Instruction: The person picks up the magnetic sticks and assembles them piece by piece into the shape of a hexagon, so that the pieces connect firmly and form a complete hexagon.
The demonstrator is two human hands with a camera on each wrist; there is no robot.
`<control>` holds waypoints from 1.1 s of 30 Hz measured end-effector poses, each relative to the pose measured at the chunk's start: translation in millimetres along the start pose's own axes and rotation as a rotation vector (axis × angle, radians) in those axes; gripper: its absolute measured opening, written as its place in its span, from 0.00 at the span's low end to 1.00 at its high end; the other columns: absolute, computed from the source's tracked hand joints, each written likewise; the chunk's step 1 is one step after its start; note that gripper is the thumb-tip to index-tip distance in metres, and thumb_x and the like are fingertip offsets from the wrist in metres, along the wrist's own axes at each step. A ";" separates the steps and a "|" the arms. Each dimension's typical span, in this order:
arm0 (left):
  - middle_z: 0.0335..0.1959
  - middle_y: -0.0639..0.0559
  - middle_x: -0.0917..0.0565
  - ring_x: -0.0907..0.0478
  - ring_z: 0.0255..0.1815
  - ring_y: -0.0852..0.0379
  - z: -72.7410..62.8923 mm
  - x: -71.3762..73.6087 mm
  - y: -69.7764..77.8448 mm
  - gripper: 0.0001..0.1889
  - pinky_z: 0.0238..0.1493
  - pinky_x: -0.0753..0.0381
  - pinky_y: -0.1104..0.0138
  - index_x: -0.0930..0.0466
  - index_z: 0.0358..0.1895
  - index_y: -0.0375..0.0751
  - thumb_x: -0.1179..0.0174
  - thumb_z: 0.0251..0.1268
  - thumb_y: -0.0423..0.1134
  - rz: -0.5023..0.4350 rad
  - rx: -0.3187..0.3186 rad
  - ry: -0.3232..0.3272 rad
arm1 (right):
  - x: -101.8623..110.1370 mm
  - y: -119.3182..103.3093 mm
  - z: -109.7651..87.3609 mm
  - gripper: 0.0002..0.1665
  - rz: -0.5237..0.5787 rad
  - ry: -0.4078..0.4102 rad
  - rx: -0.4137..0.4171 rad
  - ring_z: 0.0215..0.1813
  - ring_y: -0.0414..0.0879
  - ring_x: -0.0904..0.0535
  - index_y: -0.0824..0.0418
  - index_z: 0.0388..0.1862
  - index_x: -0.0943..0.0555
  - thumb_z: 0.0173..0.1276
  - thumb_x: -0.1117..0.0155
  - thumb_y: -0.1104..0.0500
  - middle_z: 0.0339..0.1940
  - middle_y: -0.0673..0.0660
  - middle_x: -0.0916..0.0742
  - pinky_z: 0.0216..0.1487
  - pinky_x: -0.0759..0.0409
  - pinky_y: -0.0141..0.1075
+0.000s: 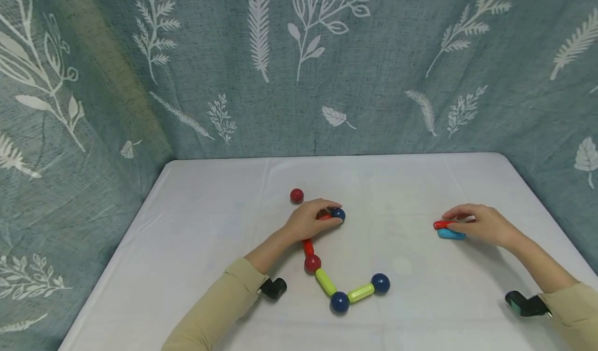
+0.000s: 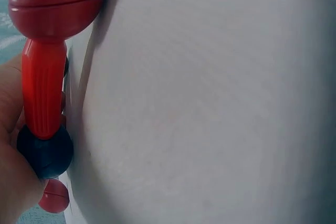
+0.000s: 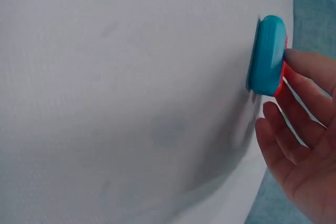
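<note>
My left hand [image 1: 314, 220] holds a dark blue ball [image 1: 337, 214] at its fingertips, with a red rod [image 1: 325, 217] reaching back from it under the palm. From beneath that hand, another red rod [image 1: 308, 247] runs to a red ball [image 1: 312, 264]. A lime rod [image 1: 325, 282] joins this to a blue ball [image 1: 339, 302], and a second lime rod [image 1: 362, 293] ends at another blue ball [image 1: 380, 283]. Far to the right, my right hand [image 1: 486, 225] pinches a red rod [image 1: 444, 225] between thumb and fingers; a light blue rod [image 3: 268, 56] lies against it.
A loose red ball [image 1: 296, 196] sits beyond my left hand. White cloth covers the table [image 1: 210, 211], and a patterned teal curtain [image 1: 280, 117] hangs behind it. Black wrist cameras [image 1: 274, 288] stick out under both sleeves.
</note>
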State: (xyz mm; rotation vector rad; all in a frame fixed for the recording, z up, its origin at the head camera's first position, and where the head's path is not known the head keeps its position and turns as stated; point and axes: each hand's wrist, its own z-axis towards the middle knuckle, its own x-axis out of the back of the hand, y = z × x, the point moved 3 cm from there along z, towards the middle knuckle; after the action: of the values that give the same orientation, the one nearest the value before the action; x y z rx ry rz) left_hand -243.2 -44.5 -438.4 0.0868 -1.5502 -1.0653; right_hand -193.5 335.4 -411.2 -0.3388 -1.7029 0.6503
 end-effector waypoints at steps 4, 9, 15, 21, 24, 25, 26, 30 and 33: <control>0.46 0.53 0.16 0.23 0.42 0.59 0.4 -0.8 -1.1 0.20 0.45 0.25 0.68 0.20 0.59 0.46 0.35 0.65 0.44 -0.028 0.015 -0.005 | -4.5 5.2 4.0 0.21 0.003 0.001 -0.018 0.49 0.58 0.22 0.67 0.53 0.19 0.69 0.35 0.54 0.49 0.65 0.16 0.44 0.23 0.46; 0.47 0.53 0.16 0.23 0.44 0.58 0.3 -1.5 -1.1 0.20 0.47 0.24 0.67 0.20 0.59 0.46 0.35 0.64 0.44 -0.039 0.019 -0.017 | -15.2 -1.1 17.6 0.20 -0.016 0.028 0.018 0.43 0.52 0.21 0.67 0.51 0.18 0.66 0.32 0.54 0.43 0.60 0.15 0.43 0.24 0.46; 0.46 0.53 0.16 0.23 0.43 0.59 -0.6 -1.7 -0.9 0.22 0.45 0.24 0.68 0.21 0.60 0.47 0.34 0.63 0.44 -0.030 0.031 -0.024 | -35.4 -29.0 38.0 0.15 0.020 0.021 0.103 0.36 0.45 0.24 0.64 0.47 0.17 0.63 0.30 0.59 0.39 0.55 0.15 0.36 0.24 0.38; 0.45 0.54 0.17 0.23 0.43 0.59 -2.5 -1.5 0.3 0.22 0.45 0.25 0.68 0.21 0.60 0.48 0.33 0.63 0.44 -0.029 0.047 -0.020 | -59.3 -63.1 54.4 0.14 0.073 -0.008 0.203 0.35 0.44 0.25 0.63 0.47 0.17 0.63 0.30 0.60 0.40 0.55 0.15 0.36 0.24 0.36; 0.45 0.54 0.17 0.23 0.43 0.59 -4.1 -1.6 1.3 0.22 0.44 0.25 0.68 0.22 0.60 0.49 0.33 0.63 0.44 -0.022 0.064 -0.020 | -70.9 -76.5 61.9 0.14 0.091 -0.027 0.241 0.36 0.44 0.24 0.62 0.47 0.17 0.63 0.30 0.60 0.41 0.54 0.15 0.37 0.24 0.37; 0.45 0.54 0.17 0.23 0.42 0.59 -4.6 -1.7 1.3 0.22 0.44 0.25 0.68 0.22 0.60 0.49 0.33 0.63 0.44 -0.018 0.068 -0.018 | -74.5 -80.8 64.0 0.14 0.098 -0.031 0.253 0.36 0.43 0.24 0.62 0.47 0.17 0.64 0.30 0.60 0.41 0.54 0.15 0.37 0.24 0.37; 0.45 0.54 0.17 0.23 0.42 0.59 -5.0 -1.9 1.4 0.22 0.44 0.25 0.68 0.22 0.60 0.49 0.33 0.63 0.44 -0.017 0.073 -0.014 | -77.9 -85.2 65.9 0.14 0.102 -0.034 0.265 0.37 0.43 0.23 0.62 0.48 0.16 0.64 0.30 0.60 0.42 0.54 0.15 0.38 0.23 0.37; 0.44 0.54 0.17 0.24 0.41 0.59 -7.6 -3.1 1.8 0.22 0.42 0.25 0.68 0.21 0.60 0.48 0.33 0.63 0.45 -0.010 0.080 0.009 | -89.4 -101.7 72.7 0.13 0.124 -0.038 0.318 0.40 0.43 0.21 0.62 0.47 0.16 0.64 0.31 0.61 0.42 0.53 0.14 0.42 0.22 0.37; 0.42 0.55 0.17 0.24 0.40 0.59 -10.3 -4.2 2.4 0.21 0.41 0.25 0.68 0.21 0.59 0.48 0.33 0.63 0.45 -0.008 0.101 0.021 | -95.2 -112.2 76.1 0.14 0.139 -0.043 0.359 0.41 0.45 0.20 0.63 0.48 0.16 0.64 0.31 0.61 0.43 0.55 0.14 0.43 0.21 0.37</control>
State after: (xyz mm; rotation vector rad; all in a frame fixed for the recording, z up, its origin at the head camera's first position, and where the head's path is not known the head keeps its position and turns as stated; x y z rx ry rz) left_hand -232.3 -46.5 -441.2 0.1733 -1.5859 -0.9888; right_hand -230.7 175.1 -430.7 -0.1891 -1.5747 1.0538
